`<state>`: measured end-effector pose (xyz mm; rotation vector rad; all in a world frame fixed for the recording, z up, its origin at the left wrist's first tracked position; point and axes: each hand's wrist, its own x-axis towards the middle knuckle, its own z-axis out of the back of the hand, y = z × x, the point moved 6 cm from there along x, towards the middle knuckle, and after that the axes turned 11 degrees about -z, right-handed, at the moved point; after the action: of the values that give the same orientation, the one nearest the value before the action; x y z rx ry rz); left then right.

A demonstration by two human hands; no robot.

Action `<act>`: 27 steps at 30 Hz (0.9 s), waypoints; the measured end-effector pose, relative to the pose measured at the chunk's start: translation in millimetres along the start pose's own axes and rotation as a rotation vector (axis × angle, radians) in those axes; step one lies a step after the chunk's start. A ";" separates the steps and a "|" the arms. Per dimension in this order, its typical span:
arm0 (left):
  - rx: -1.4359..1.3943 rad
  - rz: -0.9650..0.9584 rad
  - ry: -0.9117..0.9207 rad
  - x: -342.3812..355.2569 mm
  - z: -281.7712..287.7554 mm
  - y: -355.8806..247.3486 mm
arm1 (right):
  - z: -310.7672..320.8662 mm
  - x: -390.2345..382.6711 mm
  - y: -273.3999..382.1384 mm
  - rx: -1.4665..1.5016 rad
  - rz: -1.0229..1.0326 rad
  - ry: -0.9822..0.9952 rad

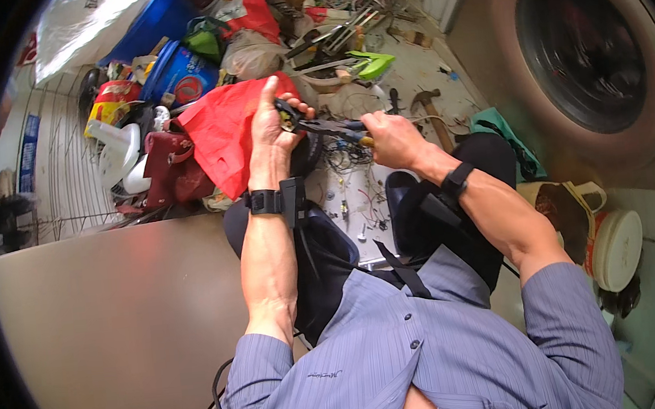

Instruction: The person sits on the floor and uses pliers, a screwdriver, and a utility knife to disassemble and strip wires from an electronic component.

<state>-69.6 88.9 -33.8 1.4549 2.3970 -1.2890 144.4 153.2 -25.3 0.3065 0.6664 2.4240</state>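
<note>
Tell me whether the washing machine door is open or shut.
Looks shut: the washing machine door sits against the machine's front, with no gap showing.

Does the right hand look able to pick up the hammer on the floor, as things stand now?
Probably not at once: the right hand is closed around the pliers. If it were free, the hammer, lying to its right and mostly uncovered, would seem within reach.

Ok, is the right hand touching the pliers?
Touching: the head view shows the right hand closed around the pliers at their handle end.
</note>
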 end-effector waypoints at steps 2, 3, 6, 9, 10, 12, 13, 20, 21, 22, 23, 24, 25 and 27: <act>-0.003 0.077 0.018 -5.0 3.3 -0.8 | 0.4 1.7 1.1 -0.013 0.068 -0.036; -0.013 0.108 0.023 -7.8 4.6 -0.1 | -0.3 1.1 2.1 -0.006 0.077 -0.032; -0.003 0.124 0.026 -12.5 6.2 0.6 | -1.3 1.7 2.4 -0.001 0.113 -0.026; -0.081 0.060 0.028 -10.6 4.0 0.8 | -2.1 2.2 -3.4 0.023 0.092 -0.029; -0.082 0.026 -0.021 -9.4 7.1 -0.3 | -5.1 0.6 -3.4 0.036 0.091 -0.035; -0.086 -0.010 -0.082 -12.1 11.9 0.1 | -6.3 -2.3 5.0 0.033 0.043 0.040; -0.060 -0.032 -0.096 -10.8 15.4 0.1 | -6.8 -2.8 8.1 0.027 0.006 0.090; -0.006 -0.122 -0.186 -12.8 17.7 -7.2 | -8.1 1.7 21.1 -0.132 -0.031 0.231; -0.006 -0.127 -0.190 -9.5 22.6 -8.0 | -9.9 2.5 20.0 -0.080 -0.066 0.284; 0.010 -0.148 -0.149 -3.7 27.4 -8.8 | -11.4 2.5 19.2 -0.027 -0.102 0.337; 0.028 -0.169 -0.106 -0.2 28.9 -11.5 | -9.7 3.4 20.8 -0.025 -0.097 0.337; 0.029 -0.175 -0.108 1.3 34.1 -12.9 | -9.5 2.6 21.3 0.023 -0.126 0.374; 0.072 -0.195 -0.116 1.5 40.6 -15.2 | -9.8 1.4 21.5 0.072 -0.154 0.411; 0.113 -0.216 -0.123 -3.5 40.2 -17.7 | -7.5 -0.9 18.4 0.105 -0.139 0.427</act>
<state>-95.1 55.6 -47.5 1.1258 2.4917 -1.5332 133.4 137.0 -22.0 -0.2198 0.9670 2.3398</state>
